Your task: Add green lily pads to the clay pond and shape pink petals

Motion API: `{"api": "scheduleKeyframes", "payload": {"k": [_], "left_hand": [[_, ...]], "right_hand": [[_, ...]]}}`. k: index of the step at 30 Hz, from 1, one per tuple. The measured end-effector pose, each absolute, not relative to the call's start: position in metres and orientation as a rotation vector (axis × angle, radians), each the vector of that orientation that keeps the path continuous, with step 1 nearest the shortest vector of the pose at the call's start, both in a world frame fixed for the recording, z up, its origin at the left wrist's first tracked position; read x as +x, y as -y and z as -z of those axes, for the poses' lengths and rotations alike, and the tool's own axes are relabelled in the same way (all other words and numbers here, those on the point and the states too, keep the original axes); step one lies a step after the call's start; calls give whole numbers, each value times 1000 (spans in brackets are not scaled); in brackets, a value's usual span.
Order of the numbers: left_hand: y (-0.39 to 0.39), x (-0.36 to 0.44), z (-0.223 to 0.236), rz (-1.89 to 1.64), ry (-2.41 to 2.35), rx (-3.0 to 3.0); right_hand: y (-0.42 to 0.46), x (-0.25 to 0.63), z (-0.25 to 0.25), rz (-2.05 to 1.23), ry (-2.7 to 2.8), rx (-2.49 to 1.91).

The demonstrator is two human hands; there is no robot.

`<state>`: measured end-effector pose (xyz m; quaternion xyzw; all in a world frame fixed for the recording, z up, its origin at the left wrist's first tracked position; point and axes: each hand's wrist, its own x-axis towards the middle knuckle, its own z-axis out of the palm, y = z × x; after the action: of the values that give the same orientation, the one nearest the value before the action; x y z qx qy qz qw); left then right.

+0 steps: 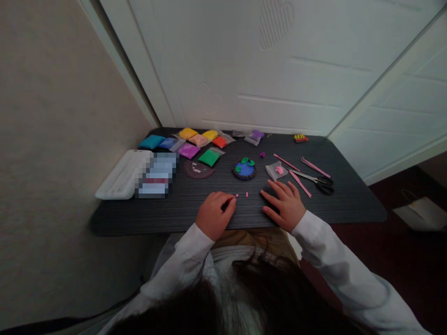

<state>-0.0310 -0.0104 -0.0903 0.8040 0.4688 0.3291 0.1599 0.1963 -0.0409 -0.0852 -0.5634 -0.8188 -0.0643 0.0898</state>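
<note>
My left hand (pixel 213 215) rests on the dark table (pixel 349 204) with its fingers curled, the fingertips touching a tiny pink clay bit (pixel 237 195). A second pink bit (pixel 247 194) lies just to its right. My right hand (pixel 283 204) lies flat on the table with fingers spread, holding nothing. Beyond the hands sits a round blue clay disc (pixel 245 169) with green pieces on top. A small clear bag with pink clay (pixel 277 170) lies to the right of the disc.
Several coloured clay packets (pixel 199 142) lie at the back left. A white tray (pixel 122 176) sits at the left edge, a dark round protractor-like disc (pixel 199 170) near it. Scissors (pixel 316 180) and pink modelling tools (pixel 299 183) lie at the right. White doors stand behind.
</note>
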Motion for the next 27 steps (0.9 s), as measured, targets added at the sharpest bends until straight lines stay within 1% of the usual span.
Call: {"api": "scheduleKeyframes", "payload": {"k": [2,7,11,15,20,27], "left_hand": [[10,-31,90,-939,-1342,2295],[11,-31,89,-944,-1342,2293],[12,-31,88,-958,-1351,2292],[12,-31,88,-956,-1347,2285],[12,-31,88,-972,-1349,2288],[12,-31,88,-942,-1352,2281]], "right_hand": [[41,196,85,182,2466,-1648],[41,195,85,184,2391,-1751],[42,195,85,166,2461,-1658],[42,195,86,177,2373,-1732],[42,195,87,170,2425,-1650],[40,196,89,163,2348,-1734]]}}
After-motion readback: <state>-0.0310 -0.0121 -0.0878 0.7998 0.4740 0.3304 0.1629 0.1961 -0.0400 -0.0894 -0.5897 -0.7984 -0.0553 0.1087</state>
